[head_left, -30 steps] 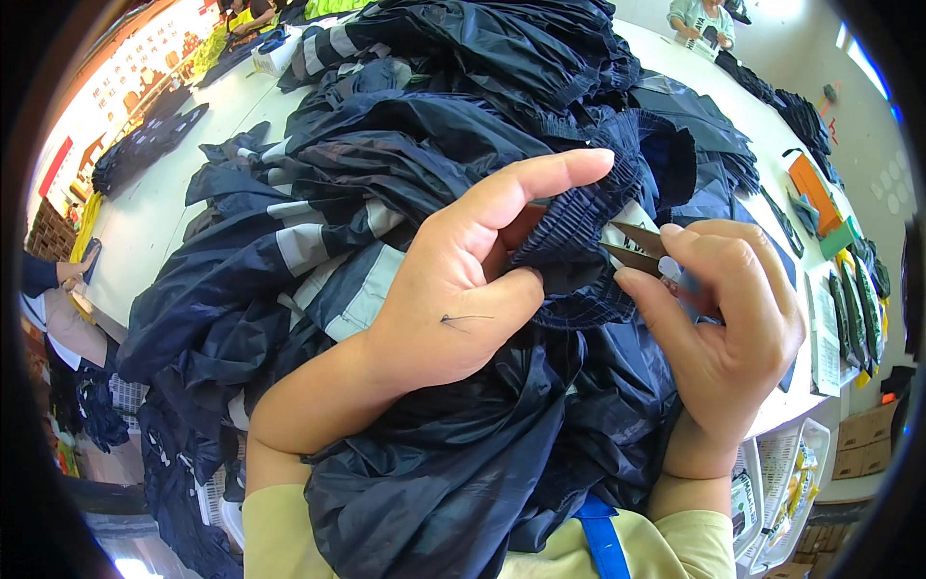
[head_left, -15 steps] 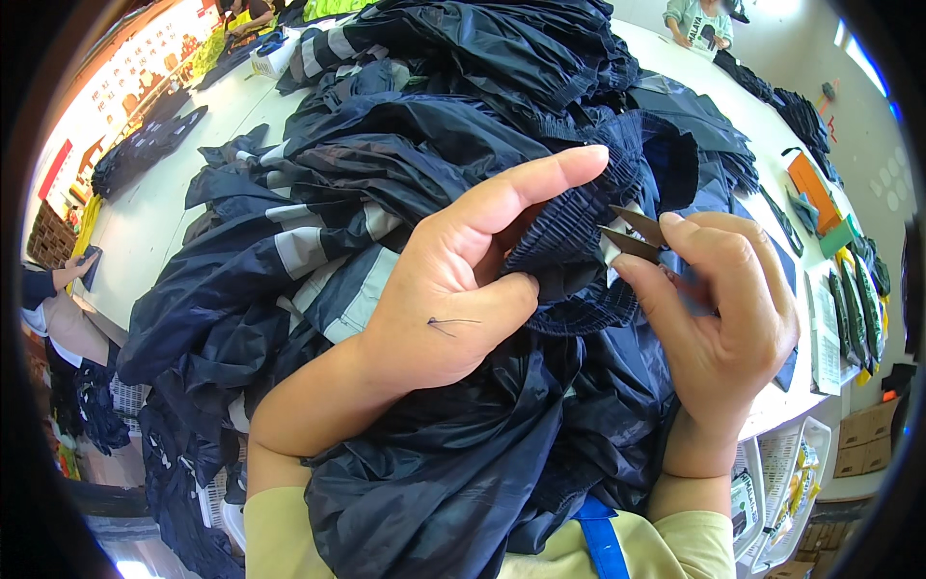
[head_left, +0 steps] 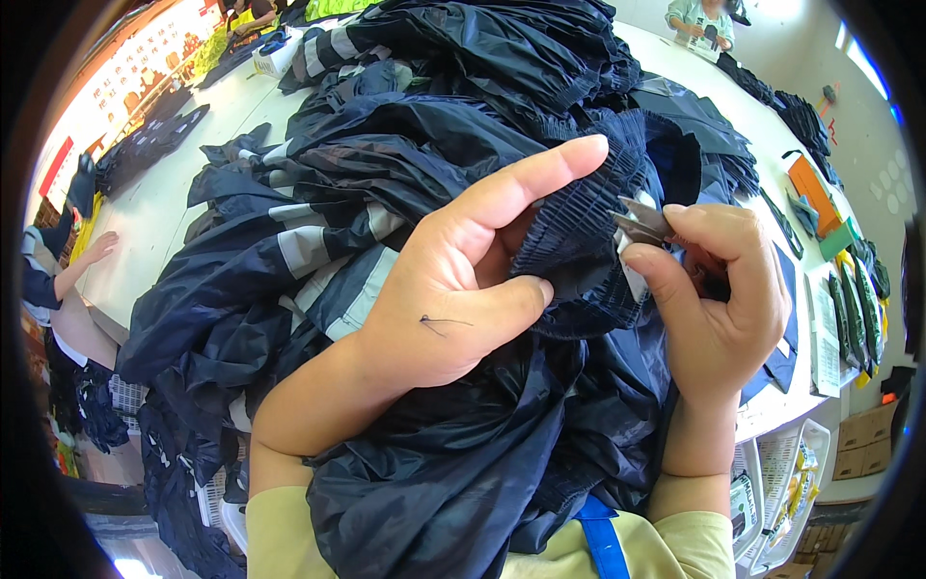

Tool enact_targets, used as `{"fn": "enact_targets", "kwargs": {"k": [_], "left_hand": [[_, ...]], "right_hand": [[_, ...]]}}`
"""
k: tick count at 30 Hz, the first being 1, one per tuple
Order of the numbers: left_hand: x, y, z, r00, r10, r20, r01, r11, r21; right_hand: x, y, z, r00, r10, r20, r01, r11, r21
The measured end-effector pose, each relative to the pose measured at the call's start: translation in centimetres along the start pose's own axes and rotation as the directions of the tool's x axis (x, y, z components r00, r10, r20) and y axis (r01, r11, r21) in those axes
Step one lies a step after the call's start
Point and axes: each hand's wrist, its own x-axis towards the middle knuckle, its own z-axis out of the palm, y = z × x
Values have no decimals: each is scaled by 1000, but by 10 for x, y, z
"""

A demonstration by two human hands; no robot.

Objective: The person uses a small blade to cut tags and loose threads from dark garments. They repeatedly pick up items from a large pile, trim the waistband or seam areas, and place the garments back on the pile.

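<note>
My left hand (head_left: 453,289) holds a navy garment by its gathered elastic waistband (head_left: 588,217). Its thumb presses on the cloth, the index finger stretches along the upper edge, and the other fingers are hidden behind the fabric. Pinched between thumb and fingers of my right hand (head_left: 728,289) is a pair of thread snips (head_left: 641,221), with its blades nearly together. The tips are at a white label (head_left: 633,272) on the band. A loose dark thread (head_left: 444,321) lies across the back of my left hand. The garment's shiny cloth (head_left: 434,473) hangs down over my lap.
A big heap of navy garments (head_left: 415,135) with grey stripes covers the white table (head_left: 227,111). An orange box (head_left: 812,193) and packed bags (head_left: 849,314) lie at the right. White baskets (head_left: 791,492) stand below. Co-workers are at the left (head_left: 58,270) and far right (head_left: 699,24).
The snips' blades have closed from wide apart to nearly together, and my right hand has shifted slightly. At the left, a co-worker's arm has moved over the table edge.
</note>
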Motion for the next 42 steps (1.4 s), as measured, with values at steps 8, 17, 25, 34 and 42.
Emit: {"fn": "enact_targets", "kwargs": {"k": [8,17,25,34,42], "left_hand": [[-1,-4,-5,1000,-23,5,23,1000,-4],[-2,-3,-4,1000,-23,1,23,1000,9],[-1,-3,-2,999,-35,24,35,999,-20],[-3,-5,-4,992,-73,99,48,971,234],[-1,-1,-1,982,-177,63,163,970,182]], "right_hand": [[0,0,-1,999,-34,-5,33,998,-55],[2,-4,-4,999,-30,-15,28,993,-112],[2,-8,-11,992,124,-24,-124,992,-4],[7,-1,-9,951,215,223,-257,949,182],[8,4,-9,957,147,251,-195,964,182]]}}
